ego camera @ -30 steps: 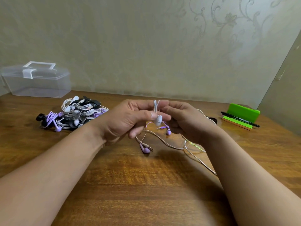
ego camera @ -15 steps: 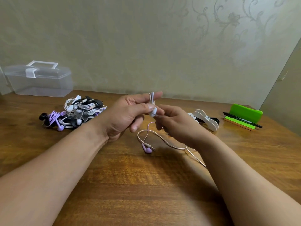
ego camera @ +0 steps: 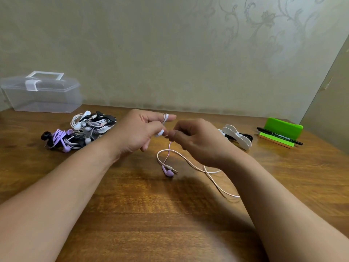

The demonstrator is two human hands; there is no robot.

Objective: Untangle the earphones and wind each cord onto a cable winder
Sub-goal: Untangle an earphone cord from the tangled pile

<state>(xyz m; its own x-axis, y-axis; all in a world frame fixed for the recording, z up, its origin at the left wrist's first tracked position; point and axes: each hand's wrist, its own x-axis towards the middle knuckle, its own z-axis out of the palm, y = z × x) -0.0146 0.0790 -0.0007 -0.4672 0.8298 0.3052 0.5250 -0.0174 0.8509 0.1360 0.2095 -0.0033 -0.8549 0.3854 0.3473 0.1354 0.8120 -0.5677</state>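
— Posture first, please.
— Both forearms reach over the desk (ego camera: 132, 214). My left hand (ego camera: 139, 133) has the forefinger straight, with the pink cord (ego camera: 188, 161) looped round it and the thumb pinching a small white piece (ego camera: 160, 132). My right hand (ego camera: 196, 140) is curled and pinches the same cord just beside that thumb.
— Obscured items?
— The cord drops to the desk, where its purple earbud (ego camera: 168, 173) lies. The far run passes under my right forearm. The white piece is too small to identify.
— Containers?
— One clear box (ego camera: 41, 95) at far left, lid closed. Contents not discernible.

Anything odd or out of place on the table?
Nothing damaged or spilled. The only disorder is the jumbled earphone pile at back left and a loose pink cord trailing under the right hand.
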